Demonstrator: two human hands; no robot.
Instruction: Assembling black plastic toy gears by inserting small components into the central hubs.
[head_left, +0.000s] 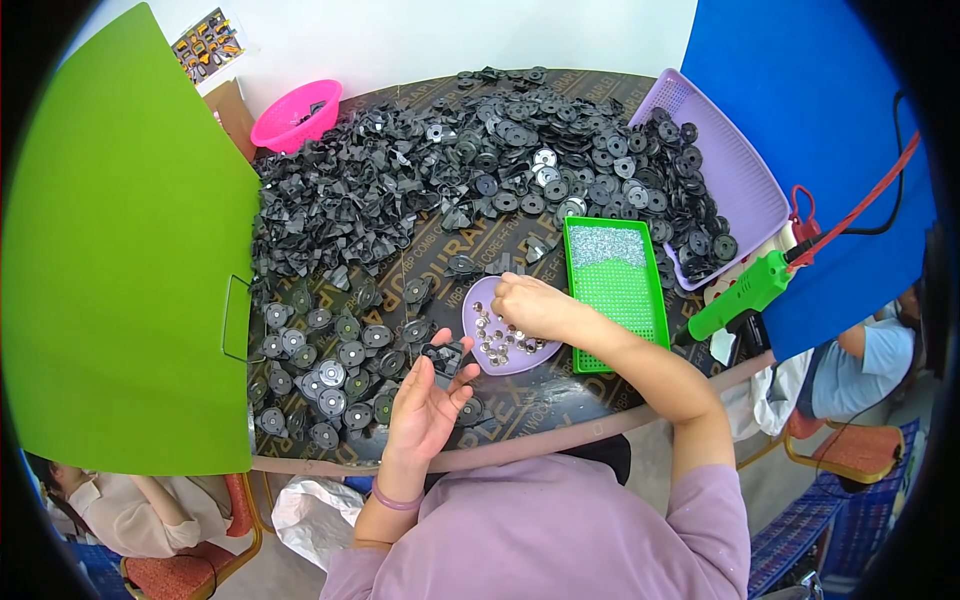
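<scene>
In my left hand (pixel 425 410) I hold a black plastic part (pixel 443 362) between thumb and fingers, palm turned up. My right hand (pixel 532 306) is over the far edge of a small purple dish (pixel 476 297), its fingers pinched together; what they hold, if anything, is hidden. Small shiny round metal pieces (pixel 497 352) lie scattered in that dish. Just right of it stands a green tray (pixel 657 322) with many small silver pieces (pixel 605 243) at its far end. Assembled black parts with round pale centres (pixel 332 374) lie left of my left hand.
A heap of black angular parts (pixel 340 185) and black discs (pixel 600 160) covers the table's far side. A pink basket (pixel 298 115) and a purple basket (pixel 735 165) stand behind. Green (pixel 130 260) and blue (pixel 800 140) panels flank the table. A green power screwdriver (pixel 745 295) hangs right.
</scene>
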